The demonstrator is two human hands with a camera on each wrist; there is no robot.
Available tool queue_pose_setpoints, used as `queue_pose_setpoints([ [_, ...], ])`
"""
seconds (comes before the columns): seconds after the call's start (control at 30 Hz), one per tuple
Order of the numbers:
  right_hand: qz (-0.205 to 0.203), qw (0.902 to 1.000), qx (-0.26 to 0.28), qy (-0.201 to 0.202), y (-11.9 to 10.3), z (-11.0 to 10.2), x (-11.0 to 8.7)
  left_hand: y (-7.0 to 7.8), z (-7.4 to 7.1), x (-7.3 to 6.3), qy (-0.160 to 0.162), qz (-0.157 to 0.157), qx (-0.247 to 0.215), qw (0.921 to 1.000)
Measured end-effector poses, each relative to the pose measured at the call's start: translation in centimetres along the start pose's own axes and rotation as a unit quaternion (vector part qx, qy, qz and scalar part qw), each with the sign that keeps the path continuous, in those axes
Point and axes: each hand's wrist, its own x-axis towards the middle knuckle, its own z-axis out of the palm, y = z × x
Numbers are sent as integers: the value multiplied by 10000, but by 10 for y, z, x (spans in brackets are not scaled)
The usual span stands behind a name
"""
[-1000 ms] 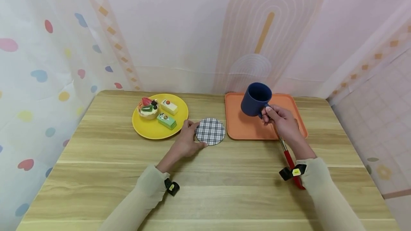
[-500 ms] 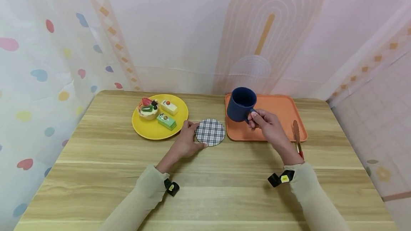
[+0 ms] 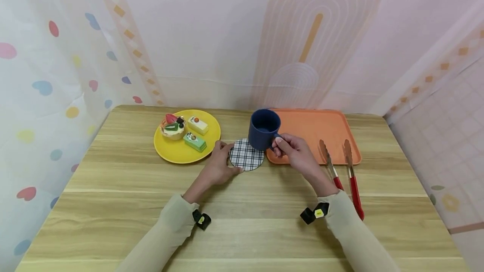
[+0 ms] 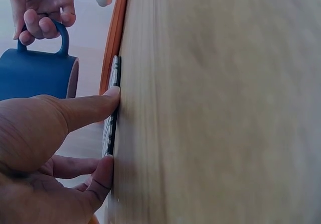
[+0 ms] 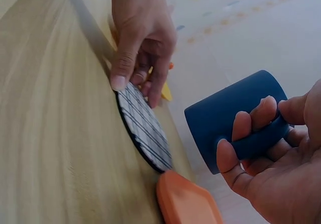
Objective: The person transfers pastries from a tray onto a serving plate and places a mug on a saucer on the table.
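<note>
My right hand (image 3: pixel 299 153) grips a dark blue mug (image 3: pixel 261 136) by its handle. The mug is upright and raised above the table, as the right wrist view also shows with the mug (image 5: pixel 225 116) well off the wood. In the head view it overlaps the far right part of a round plaid coaster (image 3: pixel 243 159). My left hand (image 3: pixel 218 168) holds that coaster by its left side, thumb at the near edge and fingers at the far one. In the left wrist view the coaster (image 4: pixel 111 128) lies flat against the table between thumb and fingertips.
Left of the coaster is a yellow plate (image 3: pixel 170 154) with a fruit tart (image 3: pixel 173 127) and two small cake slices. An orange tray (image 3: pixel 302 123) lies to the right. Red-handled tongs (image 3: pixel 353 184) rest over its near edge, partly behind the right forearm. A patterned curtain hangs behind.
The right hand has carried the mug left, from over the tray to over the coaster's edge, and brought it lower. More of the tongs shows now. The left hand stays at the coaster.
</note>
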Motion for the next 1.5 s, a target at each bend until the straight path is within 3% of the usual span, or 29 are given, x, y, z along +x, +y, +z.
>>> queue_pose_setpoints([
  [0.4, 235, 9997, -8, -64, 15, 25, 3, 2, 0, -1, 74, 164, -56, 9998],
  [0.8, 20, 9995, -244, -183, 25, 39, -1, 4, 0, -1, 185, 191, 65, 9996],
  [1.13, 211, 9988, -422, -157, 22, 42, -6, 5, 1, -1, 151, 148, -10, 9998],
  [1.3, 252, 9983, -409, -338, 21, 42, -5, 2, 0, -2, 201, 209, 26, 9996],
  [1.5, 105, 9918, -1090, -654, 18, 31, -4, -6, -1, -5, 243, 373, -102, 9990],
])
